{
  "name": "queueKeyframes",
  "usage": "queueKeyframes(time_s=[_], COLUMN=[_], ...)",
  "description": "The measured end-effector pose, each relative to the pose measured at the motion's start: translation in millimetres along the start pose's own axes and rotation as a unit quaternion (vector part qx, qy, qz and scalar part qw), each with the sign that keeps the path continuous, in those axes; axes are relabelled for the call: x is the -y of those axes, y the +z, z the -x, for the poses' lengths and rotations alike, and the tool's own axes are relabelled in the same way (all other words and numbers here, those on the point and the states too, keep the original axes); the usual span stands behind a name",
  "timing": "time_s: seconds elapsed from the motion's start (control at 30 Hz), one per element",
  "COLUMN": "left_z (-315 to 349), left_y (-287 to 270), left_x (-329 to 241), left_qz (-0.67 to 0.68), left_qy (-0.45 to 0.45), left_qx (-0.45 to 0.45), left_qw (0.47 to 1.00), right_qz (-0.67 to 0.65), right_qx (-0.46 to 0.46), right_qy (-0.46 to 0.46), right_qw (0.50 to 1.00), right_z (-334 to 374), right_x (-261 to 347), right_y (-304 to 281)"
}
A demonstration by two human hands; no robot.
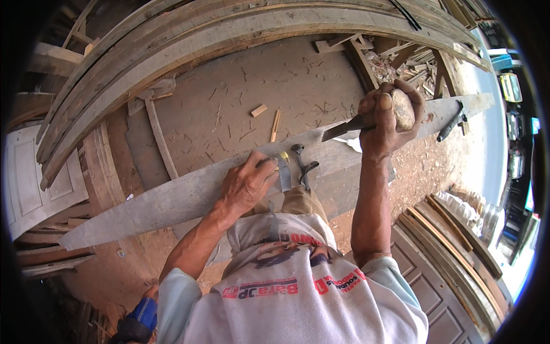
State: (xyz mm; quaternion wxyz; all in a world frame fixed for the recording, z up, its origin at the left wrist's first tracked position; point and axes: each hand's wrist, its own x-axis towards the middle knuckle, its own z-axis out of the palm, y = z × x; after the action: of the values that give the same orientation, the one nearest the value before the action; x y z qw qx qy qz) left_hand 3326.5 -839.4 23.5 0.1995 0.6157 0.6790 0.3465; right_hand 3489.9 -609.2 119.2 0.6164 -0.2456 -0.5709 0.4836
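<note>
Chisel, flat grey metal blade with a yellow-tipped handle (283,169): stands on the long grey weathered wooden plank (172,200), pinched between the fingertips of the left hand (246,184). Blade projects just past the fingertips on the right, its edge touching the plank face.

Left hand: curled, thumb and fingers pressed together around the chisel; knuckles rest on the plank.

Right hand (389,117): raised above the plank, well apart from the chisel. Fist clenched tight on a rough pale grey stone (403,109) and on a dark pointed metal blade (346,127) that juts left from the fist.

Plank: runs diagonally from lower left to upper right across the view, over brown dirt ground (275,86) strewn with wood chips.

Dark metal pliers (303,166): 1 pair, lying on the plank just beside the chisel, to its right.

Dark handled tool (452,121): lying on the plank's far right end.

Curved wooden beams (172,51): stacked beyond the ground.

Panelled wooden door (441,292): lower right.
</note>
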Motion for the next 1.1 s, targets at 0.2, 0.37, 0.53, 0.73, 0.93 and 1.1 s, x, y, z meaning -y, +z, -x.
queueKeyframes(time_s=[0.2, 0.37, 0.53, 0.73, 0.93, 1.1], left_z=[0, -1, -1, 0, -1, 2], left_y=[0, 0, 1, 0, -2, -2], left_x=[1, 0, 1, 0, -1, -2], left_qz=[0.0, 0.002, 0.004, 0.005, 0.004, -0.004], left_qy=[-0.002, -0.001, -0.007, -0.008, 0.0, -0.008], left_qx=[-0.001, 0.001, 0.007, 0.006, 0.003, 0.016], left_qw=[1.0, 1.0, 1.0, 1.0, 1.0, 1.0], right_qz=[0.0, -0.002, 0.023, 0.171, 0.159, 0.193], right_qx=[-0.003, 0.012, 0.021, 0.008, -0.016, -0.024], right_qy=[0.005, -0.01, -0.037, -0.094, -0.087, -0.091], right_qw=[1.0, 1.0, 0.999, 0.981, 0.983, 0.977], right_z=[1, 3, 14, 34, 35, 46], right_x=[-4, -3, -4, -12, -14, -10], right_y=[0, 0, 8, -4, 13, 5])
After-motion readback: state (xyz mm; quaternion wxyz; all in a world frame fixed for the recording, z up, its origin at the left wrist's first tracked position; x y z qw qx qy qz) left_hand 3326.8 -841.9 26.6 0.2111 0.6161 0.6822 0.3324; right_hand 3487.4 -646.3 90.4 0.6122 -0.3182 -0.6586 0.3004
